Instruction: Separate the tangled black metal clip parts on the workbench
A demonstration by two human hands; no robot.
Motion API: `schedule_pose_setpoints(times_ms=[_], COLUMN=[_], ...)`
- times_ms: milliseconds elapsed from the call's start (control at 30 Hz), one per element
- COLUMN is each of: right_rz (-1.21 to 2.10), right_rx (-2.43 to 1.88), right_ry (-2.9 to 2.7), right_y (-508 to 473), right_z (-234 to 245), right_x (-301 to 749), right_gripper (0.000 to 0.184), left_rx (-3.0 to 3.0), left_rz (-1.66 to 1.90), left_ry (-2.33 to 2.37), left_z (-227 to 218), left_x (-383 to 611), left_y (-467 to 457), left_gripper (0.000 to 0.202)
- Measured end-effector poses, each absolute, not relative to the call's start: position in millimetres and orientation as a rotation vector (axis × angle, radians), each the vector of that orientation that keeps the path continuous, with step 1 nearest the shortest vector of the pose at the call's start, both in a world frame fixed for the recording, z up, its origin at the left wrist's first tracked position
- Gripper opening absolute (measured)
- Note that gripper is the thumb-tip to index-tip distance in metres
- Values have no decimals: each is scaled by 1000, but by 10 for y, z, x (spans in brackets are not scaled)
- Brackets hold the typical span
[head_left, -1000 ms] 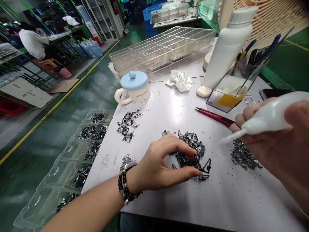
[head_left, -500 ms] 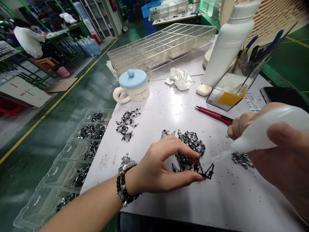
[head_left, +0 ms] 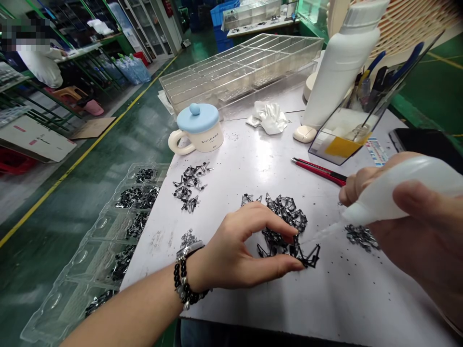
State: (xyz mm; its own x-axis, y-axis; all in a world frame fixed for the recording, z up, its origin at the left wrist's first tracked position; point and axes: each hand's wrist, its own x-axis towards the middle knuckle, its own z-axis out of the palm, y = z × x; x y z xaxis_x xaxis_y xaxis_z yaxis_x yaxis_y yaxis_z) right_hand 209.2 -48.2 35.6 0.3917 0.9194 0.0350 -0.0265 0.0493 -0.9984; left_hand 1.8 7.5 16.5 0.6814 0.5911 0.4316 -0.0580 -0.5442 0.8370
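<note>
My left hand (head_left: 242, 246) rests on the white table (head_left: 347, 299), thumb and forefinger pinching a black plastic frame of small parts (head_left: 306, 254) at the edge of a tangled black pile (head_left: 284, 217). My right hand (head_left: 415, 231) is wrapped round a translucent white squeeze bottle (head_left: 398, 185), whose thin nozzle tip points down-left and nearly touches the pinched frame. A small heap of loose dark parts (head_left: 361, 237) lies under the right hand.
A blue-lidded cream mug (head_left: 198, 129), another cluster of black parts (head_left: 190, 185), a red-black knife (head_left: 318, 172), a crumpled cloth (head_left: 269, 118), a tall white bottle (head_left: 340, 67), a clear tool holder (head_left: 347, 140) and clear compartment boxes (head_left: 238, 72) share the table. A clear tray with parts (head_left: 119, 231) juts off its left edge.
The right hand brought the squeeze bottle down and left until its nozzle reached the frame held by the left hand. The left hand stayed put, pinching the frame.
</note>
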Motion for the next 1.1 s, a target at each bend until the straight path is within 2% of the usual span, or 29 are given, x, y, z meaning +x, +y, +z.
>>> schedule_pose_setpoints(times_ms=[200,567,1100], right_rz=[894,948,963], right_rx=[-1142,-1081,-1053], right_ry=[-849,-915,-950], right_y=[-443,-418,-403], right_z=[339,318,299], right_x=[2188,2197,2232], right_gripper=[14,20,19], left_rx=[1964,1938,1941], left_rz=[909,969,962], left_ry=[416,430,450], left_z=[151,142,159], left_x=[6,-10,-15], left_y=[73,72,70], left_gripper=[28,28,29])
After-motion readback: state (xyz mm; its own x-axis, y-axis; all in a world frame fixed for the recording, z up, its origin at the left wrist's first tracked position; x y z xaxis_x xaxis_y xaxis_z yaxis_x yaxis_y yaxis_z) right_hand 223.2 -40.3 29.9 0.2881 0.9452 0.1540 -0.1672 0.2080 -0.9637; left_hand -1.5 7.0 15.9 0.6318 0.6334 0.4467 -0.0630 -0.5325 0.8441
